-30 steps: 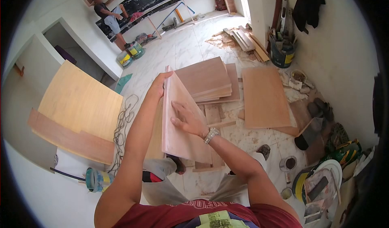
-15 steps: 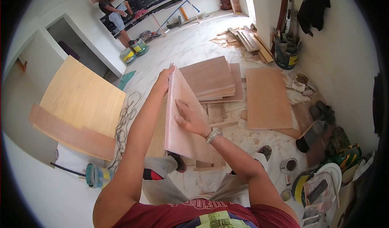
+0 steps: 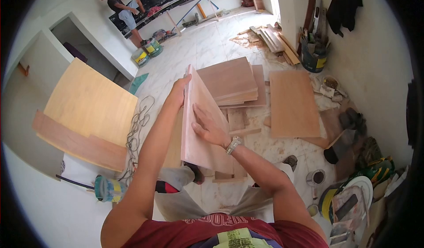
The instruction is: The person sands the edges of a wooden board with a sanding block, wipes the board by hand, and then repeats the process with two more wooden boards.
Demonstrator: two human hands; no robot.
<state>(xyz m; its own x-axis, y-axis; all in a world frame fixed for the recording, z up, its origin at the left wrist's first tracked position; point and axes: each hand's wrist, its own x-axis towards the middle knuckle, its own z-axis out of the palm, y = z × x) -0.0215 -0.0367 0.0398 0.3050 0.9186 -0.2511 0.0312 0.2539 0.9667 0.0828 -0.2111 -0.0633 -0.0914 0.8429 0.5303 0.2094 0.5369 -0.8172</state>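
A flat wooden panel [image 3: 205, 135] is held on edge in front of me, its pale narrow edge facing up. My left hand [image 3: 180, 89] grips it near the far top corner; the fingers on the outer side are mostly hidden, and a small grey item there is too small to make out. Against the panel's broad face lies my right hand [image 3: 210, 126], fingers stretched out and thumb apart, with a watch on the wrist. Just beyond, a stack of brown wooden boards [image 3: 227, 80] rests above the floor on wood pieces.
Another plywood sheet [image 3: 293, 104] lies to the right. Plywood [image 3: 92, 98] leans at the left beside a tangled cord [image 3: 140, 124]. Buckets [image 3: 108, 189] and a tool-filled pail [image 3: 314, 56] stand around. A tin can [image 3: 315, 178] is near my foot. Another person [image 3: 126, 14] stands far back.
My right hand has shifted slightly on the panel's face, its fingers now flatter and closer together. My left hand keeps its grip, and the panel has barely moved.
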